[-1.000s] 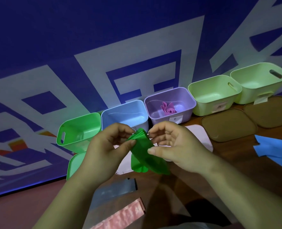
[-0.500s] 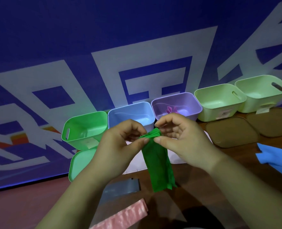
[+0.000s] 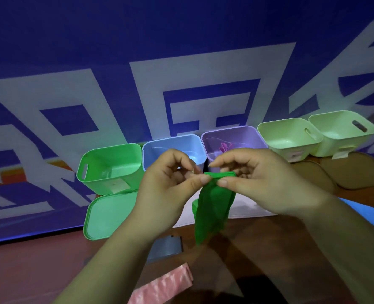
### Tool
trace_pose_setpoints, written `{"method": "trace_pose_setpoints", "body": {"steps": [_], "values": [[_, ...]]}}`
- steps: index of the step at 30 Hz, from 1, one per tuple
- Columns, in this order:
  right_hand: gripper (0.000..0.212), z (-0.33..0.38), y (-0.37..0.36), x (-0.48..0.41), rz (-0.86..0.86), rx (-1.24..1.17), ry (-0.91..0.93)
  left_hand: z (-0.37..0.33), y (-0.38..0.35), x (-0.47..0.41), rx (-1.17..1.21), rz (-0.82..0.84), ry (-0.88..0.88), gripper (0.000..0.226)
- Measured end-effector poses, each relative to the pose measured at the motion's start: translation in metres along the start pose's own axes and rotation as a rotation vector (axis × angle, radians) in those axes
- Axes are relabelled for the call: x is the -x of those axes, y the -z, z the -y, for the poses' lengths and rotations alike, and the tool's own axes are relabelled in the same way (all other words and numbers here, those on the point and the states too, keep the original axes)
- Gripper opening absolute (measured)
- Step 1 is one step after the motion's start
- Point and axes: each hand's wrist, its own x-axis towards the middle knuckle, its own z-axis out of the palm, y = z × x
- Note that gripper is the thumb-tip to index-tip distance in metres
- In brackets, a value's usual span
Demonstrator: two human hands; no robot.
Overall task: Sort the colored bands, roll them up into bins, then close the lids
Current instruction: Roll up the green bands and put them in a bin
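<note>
both hands work in the air just right of the green bin [image 3: 100,185] and a little nearer the person. the left hand [image 3: 168,189] pinches the gathered top edge of the green band [image 3: 212,209] between thumb and forefinger. the right hand [image 3: 260,185] pinches the same edge from the other side, thumb on the near face. the rest of the band hangs loose below the pinch. the roll looks barely begun, so the main risk, as i judge it, is the thin sheet springing open. only fingertips hold it, and moving one pinch to take the next turn leaves the other to hold alone. a slack or skewed first turn would give a loose, cone-shaped roll, likely to unwind once dropped in the bin. the hanging tail could drag over the grey band [image 3: 166,246] and the pink band [image 3: 166,286], which lie right of the green bin and much nearer the person, and could shift them or fold on itself. the green bin stands open, with its lid [image 3: 109,213] flat just in front of it, so the target is close. but the blue bin [image 3: 170,142] stands hard against its right side, directly behind the hands, and a careless drop could land there. a roll that puffs above the rim would later stop the lid from seating.
</note>
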Motion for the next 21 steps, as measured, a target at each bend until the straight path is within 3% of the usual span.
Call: {"method": "trace_pose_setpoints", "body": {"steps": [5, 12, 16, 21], "values": [[0.041, 0.008, 0.024, -0.001, 0.126, 0.088, -0.023, 0.024, 0.006, -0.003, 0.104, -0.023, 0.090, 0.010], [0.036, 0.003, 0.041, 0.007, 0.106, -0.194, -0.135, 0.102, 0.001, 0.003, -0.043, 0.246, 0.274, 0.035], [0.036, -0.007, 0.053, 0.018, 0.135, -0.384, -0.198, 0.124, -0.019, 0.003, 0.061, 0.394, 0.358, 0.043], [0.050, -0.028, 0.067, 0.033, 0.015, -0.584, -0.232, 0.148, -0.040, 0.002, 0.151, 0.533, 0.457, 0.044]]}}
